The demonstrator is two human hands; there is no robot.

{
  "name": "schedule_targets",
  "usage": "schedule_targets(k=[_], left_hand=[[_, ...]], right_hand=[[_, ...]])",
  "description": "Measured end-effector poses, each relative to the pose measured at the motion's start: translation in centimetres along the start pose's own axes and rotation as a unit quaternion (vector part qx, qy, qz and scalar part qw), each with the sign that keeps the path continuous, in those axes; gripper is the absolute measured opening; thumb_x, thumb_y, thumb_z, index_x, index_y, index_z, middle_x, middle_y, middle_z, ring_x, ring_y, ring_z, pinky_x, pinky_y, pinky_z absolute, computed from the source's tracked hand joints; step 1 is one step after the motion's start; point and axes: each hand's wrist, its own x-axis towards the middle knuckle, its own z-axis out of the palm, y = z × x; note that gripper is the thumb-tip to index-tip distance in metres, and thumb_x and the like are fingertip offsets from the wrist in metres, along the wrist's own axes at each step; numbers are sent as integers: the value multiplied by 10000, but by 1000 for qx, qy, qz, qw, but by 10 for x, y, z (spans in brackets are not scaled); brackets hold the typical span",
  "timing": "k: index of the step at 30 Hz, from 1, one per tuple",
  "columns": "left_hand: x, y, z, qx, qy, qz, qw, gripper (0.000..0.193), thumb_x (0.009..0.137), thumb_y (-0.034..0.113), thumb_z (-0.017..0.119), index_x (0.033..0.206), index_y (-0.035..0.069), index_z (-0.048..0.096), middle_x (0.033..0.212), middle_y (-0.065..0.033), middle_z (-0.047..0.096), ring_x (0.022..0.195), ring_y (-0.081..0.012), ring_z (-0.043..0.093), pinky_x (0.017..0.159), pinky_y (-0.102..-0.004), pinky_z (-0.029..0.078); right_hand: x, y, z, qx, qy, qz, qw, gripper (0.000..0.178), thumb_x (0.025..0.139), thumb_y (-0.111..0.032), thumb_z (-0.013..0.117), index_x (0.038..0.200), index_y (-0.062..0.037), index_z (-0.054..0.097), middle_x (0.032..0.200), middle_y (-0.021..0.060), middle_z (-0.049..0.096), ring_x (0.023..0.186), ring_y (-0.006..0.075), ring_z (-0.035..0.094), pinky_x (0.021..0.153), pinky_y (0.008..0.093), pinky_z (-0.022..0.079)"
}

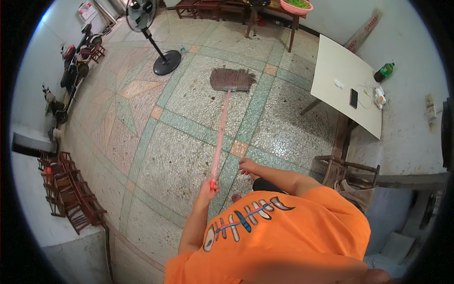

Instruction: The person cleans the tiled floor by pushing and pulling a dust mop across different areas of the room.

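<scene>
A broom lies stretched out ahead of me, its wide brown bristle head [233, 79] resting on the speckled stone floor [189, 163]. From that head a pinkish handle [220, 137] runs back to me, ending in a red tip. My left hand [207, 191] is wrapped round this near end. Off to the right of the handle, my right hand [247, 166] hangs apart from it, its fingers loosely curled with nothing visible in them.
A black standing fan [167, 63] stands ahead on the left. At right is a pale table [347, 83] with a phone [353, 98] and a green bottle [384, 72]. Scooters [71, 71] line the left wall. Wooden chairs [71, 191] sit at lower left.
</scene>
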Motion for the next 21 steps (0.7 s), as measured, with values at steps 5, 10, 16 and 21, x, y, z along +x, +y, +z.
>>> schedule_targets(k=[5,10,16,21], left_hand=[[-110,-61,-72,97,108,-9,989,250,817,322,514,817,78,459,594,-45,456,459,-132,429,379,-284,331],[-210,-132,-146,485,276,87,825,272,814,269,518,751,7,555,598,-42,515,574,-136,515,511,-301,424],[-279,-144,-106,278,346,213,871,230,813,186,518,730,-7,612,569,-34,519,530,-91,465,489,-259,387],[-282,-147,-98,165,374,261,874,208,807,162,520,741,-12,615,562,-31,517,520,-86,456,478,-255,380]], right_hand=[[-8,5,87,-291,-77,-115,947,396,637,-131,533,1016,-14,530,839,200,598,684,311,605,586,385,482],[-40,32,184,-478,-232,-266,804,406,618,-97,506,1014,-17,544,965,198,550,905,340,534,768,419,430],[-65,67,242,-638,-361,-394,554,324,693,-286,598,975,-127,578,1021,92,517,992,264,485,840,489,327],[-28,121,270,-733,-504,-210,405,248,769,-276,540,971,-140,587,988,71,545,980,263,488,816,490,341]])
